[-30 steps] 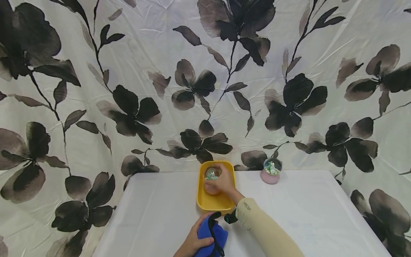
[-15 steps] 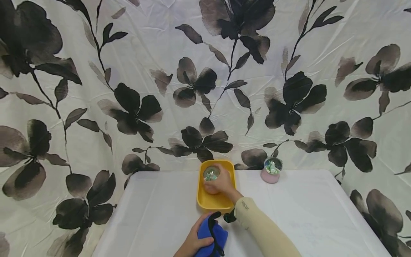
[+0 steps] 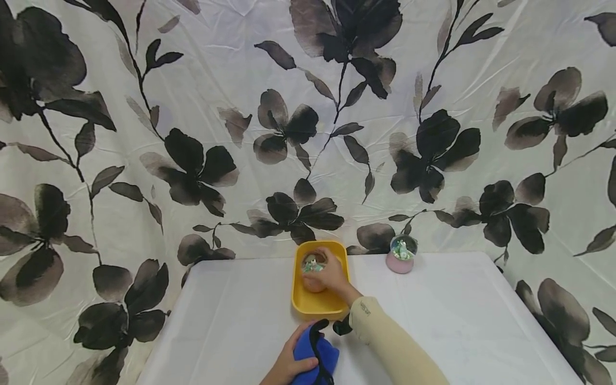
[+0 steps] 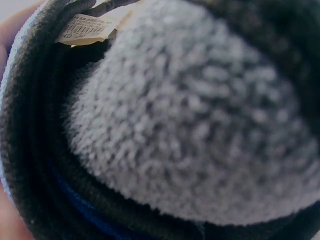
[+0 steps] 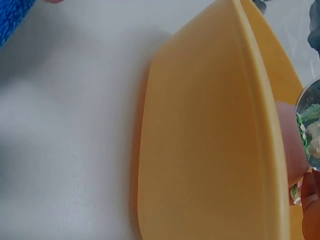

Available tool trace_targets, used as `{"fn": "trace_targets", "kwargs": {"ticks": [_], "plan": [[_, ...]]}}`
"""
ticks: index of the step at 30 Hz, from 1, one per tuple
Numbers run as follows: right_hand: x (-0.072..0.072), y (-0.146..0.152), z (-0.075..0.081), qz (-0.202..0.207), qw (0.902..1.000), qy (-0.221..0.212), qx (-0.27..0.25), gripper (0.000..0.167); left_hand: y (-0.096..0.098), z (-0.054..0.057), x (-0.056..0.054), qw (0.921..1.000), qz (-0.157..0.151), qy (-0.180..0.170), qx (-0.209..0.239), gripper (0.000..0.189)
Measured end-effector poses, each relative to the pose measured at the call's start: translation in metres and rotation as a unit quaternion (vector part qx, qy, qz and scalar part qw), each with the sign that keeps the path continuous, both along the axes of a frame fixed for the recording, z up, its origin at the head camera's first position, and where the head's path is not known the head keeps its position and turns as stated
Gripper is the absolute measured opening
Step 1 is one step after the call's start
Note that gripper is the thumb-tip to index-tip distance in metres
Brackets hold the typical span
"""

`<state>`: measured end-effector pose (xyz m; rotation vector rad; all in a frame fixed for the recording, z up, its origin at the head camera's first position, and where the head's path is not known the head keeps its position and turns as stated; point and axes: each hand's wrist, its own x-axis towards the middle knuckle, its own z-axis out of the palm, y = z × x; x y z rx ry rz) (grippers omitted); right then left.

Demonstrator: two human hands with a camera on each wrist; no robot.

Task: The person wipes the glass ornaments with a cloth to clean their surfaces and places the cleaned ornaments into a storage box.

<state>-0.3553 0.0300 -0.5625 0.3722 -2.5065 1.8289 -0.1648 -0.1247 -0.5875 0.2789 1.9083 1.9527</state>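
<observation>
My right hand (image 3: 332,275) grips a snow globe (image 3: 314,263) inside a yellow tray (image 3: 317,306). The globe has a clear dome with a greenish figure and a pink base, partly covered by my fingers. In the right wrist view, the tray's side wall (image 5: 210,130) hides most of the base, and the dome (image 5: 311,127) shows at the right edge. Nearer me, my left hand (image 3: 292,359) holds a folded blue cloth (image 3: 312,350) with black edging. Its fluffy grey inner side (image 4: 190,115) and a printed label (image 4: 86,29) fill the left wrist view.
A second snow globe (image 3: 401,253) with a pink base stands at the back right of the white table (image 3: 462,321). Behind the table hangs a pale curtain (image 3: 366,203) with dark flowers.
Both hands keep their holds. The snow globe has shifted only slightly in the tray, and the head view has moved a little.
</observation>
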Motion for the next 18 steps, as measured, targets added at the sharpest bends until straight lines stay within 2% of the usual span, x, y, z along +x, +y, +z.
{"fn": "trace_targets", "kwargs": {"ticks": [5,11,15,18], "plan": [[0.000,0.004,0.004,-0.002,0.9999,-0.011,0.001,0.080,0.004,0.003,0.001,0.9999,-0.002,-0.003,0.015,0.069],[-0.001,0.016,0.012,0.026,0.9993,-0.026,-0.003,0.073,0.007,0.004,-0.003,0.9998,0.000,0.016,0.010,0.069],[-0.005,0.033,0.023,0.031,0.9993,-0.009,0.019,0.066,0.007,0.005,-0.005,0.9995,0.003,0.028,0.012,0.068],[-0.011,0.047,0.034,0.037,0.9980,0.024,0.045,0.061,0.006,0.005,-0.006,0.9988,0.003,0.042,0.024,0.067]]}}
